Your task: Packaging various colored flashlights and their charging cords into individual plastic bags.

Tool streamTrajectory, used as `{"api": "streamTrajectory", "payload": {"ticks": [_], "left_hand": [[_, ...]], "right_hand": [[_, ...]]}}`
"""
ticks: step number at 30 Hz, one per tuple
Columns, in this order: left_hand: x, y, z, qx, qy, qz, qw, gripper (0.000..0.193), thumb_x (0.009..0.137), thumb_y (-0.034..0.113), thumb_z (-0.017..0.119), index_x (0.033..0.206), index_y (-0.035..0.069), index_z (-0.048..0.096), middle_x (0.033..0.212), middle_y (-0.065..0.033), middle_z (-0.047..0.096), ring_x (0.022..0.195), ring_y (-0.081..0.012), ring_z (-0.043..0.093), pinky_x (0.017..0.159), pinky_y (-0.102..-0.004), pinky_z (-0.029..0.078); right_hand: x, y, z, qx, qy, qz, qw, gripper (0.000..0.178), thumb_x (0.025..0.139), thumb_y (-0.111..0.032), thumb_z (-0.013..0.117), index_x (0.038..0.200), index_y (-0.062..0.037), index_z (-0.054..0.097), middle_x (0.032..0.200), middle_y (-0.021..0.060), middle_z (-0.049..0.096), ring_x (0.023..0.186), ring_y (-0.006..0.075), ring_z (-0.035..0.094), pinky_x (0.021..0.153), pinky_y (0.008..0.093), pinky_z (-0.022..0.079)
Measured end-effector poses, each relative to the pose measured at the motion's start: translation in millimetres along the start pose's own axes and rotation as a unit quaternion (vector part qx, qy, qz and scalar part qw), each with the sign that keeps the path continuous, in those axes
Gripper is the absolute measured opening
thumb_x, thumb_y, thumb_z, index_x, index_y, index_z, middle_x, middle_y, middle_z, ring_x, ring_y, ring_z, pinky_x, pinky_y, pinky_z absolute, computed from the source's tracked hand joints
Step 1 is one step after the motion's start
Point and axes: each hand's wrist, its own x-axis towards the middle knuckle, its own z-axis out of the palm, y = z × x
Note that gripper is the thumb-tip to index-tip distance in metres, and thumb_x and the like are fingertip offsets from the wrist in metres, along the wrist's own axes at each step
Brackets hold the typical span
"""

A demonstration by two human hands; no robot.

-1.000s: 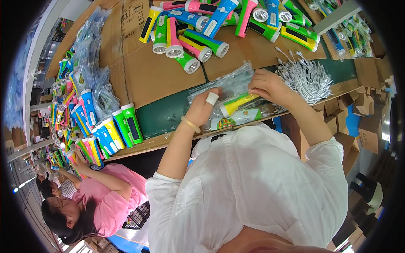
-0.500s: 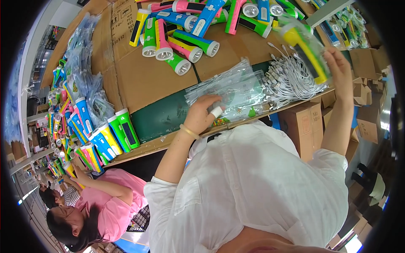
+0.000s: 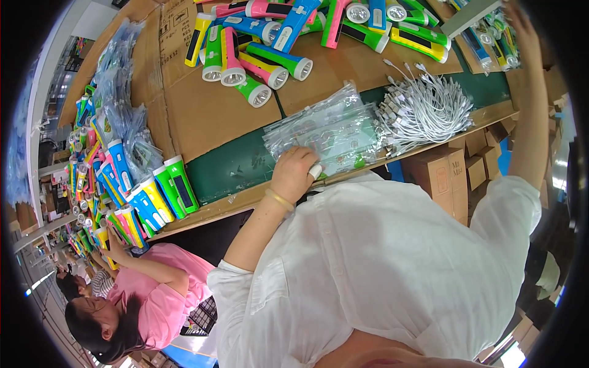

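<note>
Head view is showing my left hand [image 3: 296, 173] pressing fingers down on the clear bags [image 3: 325, 129] lying on the bench [image 3: 227, 168] beside white cables [image 3: 426, 110], while my right hand [image 3: 518, 24] is reaching far out, its grip impossible to tell.

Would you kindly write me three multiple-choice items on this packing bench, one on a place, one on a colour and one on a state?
1. Where does the bundle of white cables lie?
A. right of the clear bags
B. left of the clear bags
C. on the floor

2. What colour is the top of the co-worker at lower left?
A. white
B. pink
C. black

3. What is the left hand doing?
A. holding a torch
B. hanging off the bench
C. resting on the clear bags

Answers: 1 A, the cables sit just right of the bag pile; 2 B, the top is pink; 3 C, the fingers lie flat on the pile's near edge, while the right hand reaches far up to the right.
</note>
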Motion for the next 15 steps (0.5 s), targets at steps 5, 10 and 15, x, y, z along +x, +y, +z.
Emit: {"api": "streamTrajectory", "payload": {"ticks": [5, 10, 15], "left_hand": [[20, 5, 3, -0.015, 0.136, -0.044, 0.99, 0.024, 0.077, 0.008, 0.073, 0.1, 0.005, 0.069, 0.108, -0.0112, 0.066, 0.108, -0.0344, 0.06, 0.088, -0.0423, 0.053], [66, -9, 20, 0.122, 0.134, -0.026, 0.983, 0.025, 0.075, 0.007, 0.071, 0.1, 0.007, 0.07, 0.107, -0.0116, 0.065, 0.11, -0.0336, 0.057, 0.093, -0.0452, 0.048], [71, -9, 22, 0.094, 0.129, -0.049, 0.986, 0.02, 0.079, 0.009, 0.067, 0.098, 0.007, 0.071, 0.106, -0.0106, 0.065, 0.109, -0.0332, 0.059, 0.092, -0.0464, 0.046]], "right_hand": [[-261, -224, 147, 0.198, -0.378, -0.192, 0.884, 0.028, 0.088, -0.018, 0.074, 0.113, -0.0062, 0.071, 0.102, 0.0086, 0.073, 0.097, 0.0212, 0.069, 0.083, 0.0339, 0.054], [-354, -239, 223, 0.083, -0.415, -0.362, 0.831, 0.026, 0.077, -0.013, 0.078, 0.1, -0.0056, 0.07, 0.101, 0.0111, 0.067, 0.101, 0.0329, 0.063, 0.088, 0.0419, 0.052], [-368, -237, 240, 0.088, -0.329, -0.411, 0.845, 0.017, 0.076, -0.012, 0.073, 0.091, -0.009, 0.066, 0.093, 0.009, 0.064, 0.099, 0.03, 0.062, 0.087, 0.0422, 0.051]]}}
